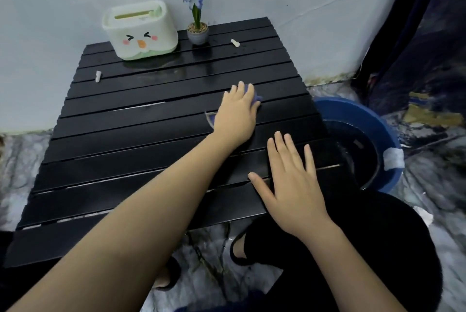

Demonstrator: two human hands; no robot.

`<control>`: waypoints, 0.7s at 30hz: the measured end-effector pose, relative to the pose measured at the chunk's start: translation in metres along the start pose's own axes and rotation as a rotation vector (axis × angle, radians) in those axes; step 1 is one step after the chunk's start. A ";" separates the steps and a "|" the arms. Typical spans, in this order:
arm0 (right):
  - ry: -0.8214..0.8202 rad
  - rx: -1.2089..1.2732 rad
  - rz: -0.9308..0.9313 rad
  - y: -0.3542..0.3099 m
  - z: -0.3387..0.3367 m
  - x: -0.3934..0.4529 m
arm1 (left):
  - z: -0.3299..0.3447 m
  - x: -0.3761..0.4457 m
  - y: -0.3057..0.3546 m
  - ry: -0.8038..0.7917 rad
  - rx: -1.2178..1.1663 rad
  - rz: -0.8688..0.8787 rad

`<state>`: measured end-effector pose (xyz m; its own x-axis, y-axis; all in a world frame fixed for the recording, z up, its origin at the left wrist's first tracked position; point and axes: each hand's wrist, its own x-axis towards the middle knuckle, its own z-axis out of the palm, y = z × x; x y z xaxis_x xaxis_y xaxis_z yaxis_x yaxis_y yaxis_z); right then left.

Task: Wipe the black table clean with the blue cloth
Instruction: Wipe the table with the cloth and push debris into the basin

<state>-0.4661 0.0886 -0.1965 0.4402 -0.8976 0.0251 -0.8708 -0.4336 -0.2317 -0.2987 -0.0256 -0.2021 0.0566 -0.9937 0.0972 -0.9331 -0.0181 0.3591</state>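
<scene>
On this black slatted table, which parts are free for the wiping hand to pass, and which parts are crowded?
The black slatted table is bare across its near-left half, from the small white peg down to the near edge. The back edge is crowded: white face-printed tissue box, small potted blue flower, second white peg. The right hand occupies the near-right corner.

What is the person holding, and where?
The left hand presses flat on the middle of the blue cloth, not gripping it. The right hand rests on the black table, holding nothing.
</scene>
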 end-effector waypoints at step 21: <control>-0.038 0.124 0.019 -0.007 -0.012 0.025 | -0.049 0.053 -0.014 -0.185 -1.859 -0.386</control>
<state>-0.4518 0.0680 -0.1821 0.4341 -0.9007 -0.0162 -0.8463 -0.4016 -0.3500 -0.2649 -0.0726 -0.1567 -0.0119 -0.9652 -0.2613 0.6319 -0.2098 0.7462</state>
